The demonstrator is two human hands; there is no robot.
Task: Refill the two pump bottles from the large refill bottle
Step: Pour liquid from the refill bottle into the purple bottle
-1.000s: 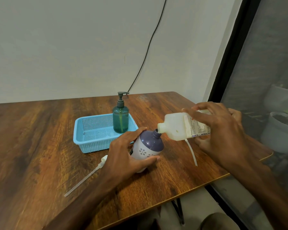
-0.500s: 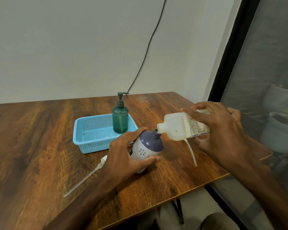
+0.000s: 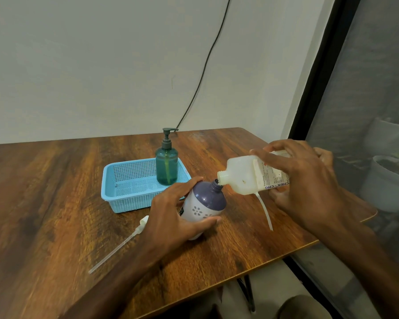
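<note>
At the near edge of the wooden table (image 3: 55, 203), the person's two forearms reach in from below. The left hand (image 3: 171, 217) is wrapped around a purple-and-white bottle (image 3: 203, 203) with a pale flower print, holding it tilted so that its open neck points up and to the right; its base seems to rest on the tabletop, though the hand hides the contact. Just left of that hand lies a white pump head with its long clear tube (image 3: 122, 242), flat on the wood and pointing toward the near left. A second white tube (image 3: 264, 210) lies toward the right edge, below the refill bottle.

The right hand (image 3: 304, 187) grips a milky white refill bottle (image 3: 244, 176) from above, tipped nearly sideways with its open mouth touching the neck of the purple bottle. Its label is mostly covered by fingers; the readable letters are "CHEK" and "CHG", with smaller print too fine to read.

Farther back, a light blue mesh basket (image 3: 115, 180) sits near the table's middle. A teal pump bottle (image 3: 166, 166) stands upright in its far right corner, pump on. Behind it, a black cable (image 3: 203, 72) runs up the pale wall.
</note>
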